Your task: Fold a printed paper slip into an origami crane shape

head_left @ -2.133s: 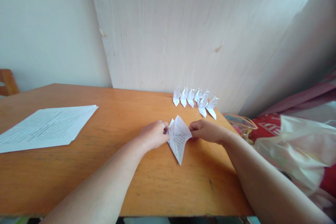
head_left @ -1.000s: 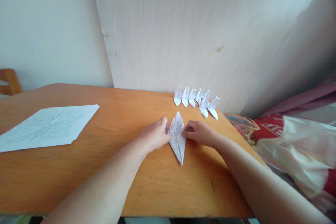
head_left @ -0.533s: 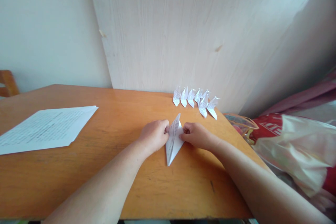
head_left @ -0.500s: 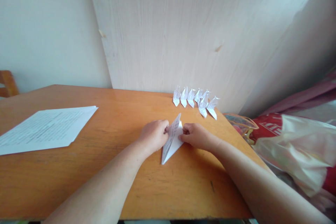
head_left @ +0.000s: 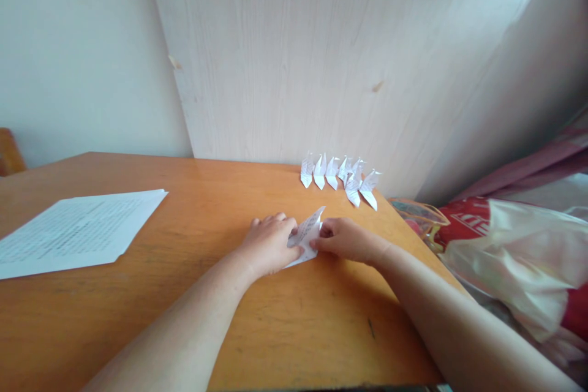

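Note:
Between my two hands is a folded piece of printed white paper (head_left: 309,237), one flap standing up to a point. My left hand (head_left: 272,244) grips its left side, thumb laid across the lower part and fingers partly behind it. On the right edge, my right hand (head_left: 342,237) pinches the paper between thumb and curled fingers. The paper's lower end is partly hidden by my left hand. Beyond my hands, several folded paper birds (head_left: 331,173) stand grouped near the table's back right corner.
A stack of printed sheets (head_left: 87,226) lies at the left of the wooden table (head_left: 184,318). A pale board (head_left: 285,73) rises behind the table. Past the right edge are a red and white plastic bag (head_left: 514,257) and pink cloth (head_left: 528,165).
The folded paper has turned, its lower point swinging left under my left hand. My left thumb has moved onto its front, and those fingers have spread. My right hand keeps its pinch.

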`<state>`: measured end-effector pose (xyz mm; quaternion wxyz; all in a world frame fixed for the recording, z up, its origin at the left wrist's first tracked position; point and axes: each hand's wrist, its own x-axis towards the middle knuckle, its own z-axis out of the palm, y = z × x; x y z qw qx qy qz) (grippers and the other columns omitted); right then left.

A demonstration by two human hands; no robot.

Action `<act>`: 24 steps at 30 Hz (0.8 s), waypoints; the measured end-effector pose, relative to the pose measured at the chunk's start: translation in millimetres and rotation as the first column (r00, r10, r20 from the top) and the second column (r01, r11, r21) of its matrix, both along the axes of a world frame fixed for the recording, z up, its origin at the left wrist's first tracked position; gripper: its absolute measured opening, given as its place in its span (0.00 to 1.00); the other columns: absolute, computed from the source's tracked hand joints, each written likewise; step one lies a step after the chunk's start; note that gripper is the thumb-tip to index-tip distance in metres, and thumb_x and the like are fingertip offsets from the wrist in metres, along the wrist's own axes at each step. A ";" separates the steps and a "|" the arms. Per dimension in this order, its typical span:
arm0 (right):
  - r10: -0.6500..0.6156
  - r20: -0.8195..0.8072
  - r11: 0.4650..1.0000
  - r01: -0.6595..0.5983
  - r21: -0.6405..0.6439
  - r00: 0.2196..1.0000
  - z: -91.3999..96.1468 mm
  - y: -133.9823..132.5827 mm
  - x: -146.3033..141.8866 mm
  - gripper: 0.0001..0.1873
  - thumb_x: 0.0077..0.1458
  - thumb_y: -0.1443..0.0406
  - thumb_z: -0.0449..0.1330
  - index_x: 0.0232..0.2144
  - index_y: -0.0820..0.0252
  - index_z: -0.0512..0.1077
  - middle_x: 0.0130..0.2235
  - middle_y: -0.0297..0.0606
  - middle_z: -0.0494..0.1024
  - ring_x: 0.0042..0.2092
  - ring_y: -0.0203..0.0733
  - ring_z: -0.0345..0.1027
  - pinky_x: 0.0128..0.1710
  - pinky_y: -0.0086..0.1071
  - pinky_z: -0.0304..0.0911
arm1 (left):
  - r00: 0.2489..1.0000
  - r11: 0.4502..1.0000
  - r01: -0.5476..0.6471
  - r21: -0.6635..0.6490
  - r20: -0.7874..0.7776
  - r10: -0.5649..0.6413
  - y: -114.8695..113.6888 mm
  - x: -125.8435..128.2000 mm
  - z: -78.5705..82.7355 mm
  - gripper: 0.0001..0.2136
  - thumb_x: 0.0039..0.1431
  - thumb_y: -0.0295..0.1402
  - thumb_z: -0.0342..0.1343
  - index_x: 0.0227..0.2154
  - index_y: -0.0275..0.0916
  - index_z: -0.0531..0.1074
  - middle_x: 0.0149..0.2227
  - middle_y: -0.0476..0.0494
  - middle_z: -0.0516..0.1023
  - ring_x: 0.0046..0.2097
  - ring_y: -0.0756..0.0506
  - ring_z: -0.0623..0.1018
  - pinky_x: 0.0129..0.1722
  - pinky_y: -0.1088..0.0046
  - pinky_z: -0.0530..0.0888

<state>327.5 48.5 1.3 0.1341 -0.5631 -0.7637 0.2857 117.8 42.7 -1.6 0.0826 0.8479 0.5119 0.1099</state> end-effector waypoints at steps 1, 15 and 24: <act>-0.024 -0.002 1.000 0.024 0.014 1.000 0.5 1.4 1.9 0.11 0.53 0.58 0.61 0.26 0.59 0.70 0.26 0.33 0.74 0.28 0.37 0.64 0.26 0.29 0.53 | 1.000 1.000 -0.003 -0.007 -0.002 0.003 0.2 0.1 0.0 0.14 0.55 0.46 0.57 0.41 0.47 0.72 0.46 0.45 0.75 0.50 0.37 0.74 0.44 0.60 0.67; -0.313 -0.179 0.947 0.322 0.017 0.932 -7.7 16.4 9.6 0.13 0.55 0.56 0.62 0.27 0.58 0.68 0.23 0.33 0.72 0.25 0.37 0.63 0.23 0.30 0.53 | 1.000 1.000 -0.017 -0.025 0.012 0.017 1.4 1.5 -0.2 0.14 0.53 0.43 0.58 0.42 0.47 0.73 0.46 0.45 0.76 0.50 0.36 0.74 0.45 0.58 0.67; -0.378 -0.493 0.918 0.385 -0.092 0.784 -6.8 25.0 19.7 0.08 0.59 0.62 0.56 0.28 0.58 0.69 0.26 0.36 0.76 0.25 0.36 0.67 0.24 0.28 0.58 | 0.999 0.998 -0.001 -0.065 0.042 0.004 1.2 0.9 3.2 0.14 0.52 0.42 0.58 0.43 0.48 0.73 0.46 0.46 0.76 0.50 0.37 0.74 0.47 0.58 0.67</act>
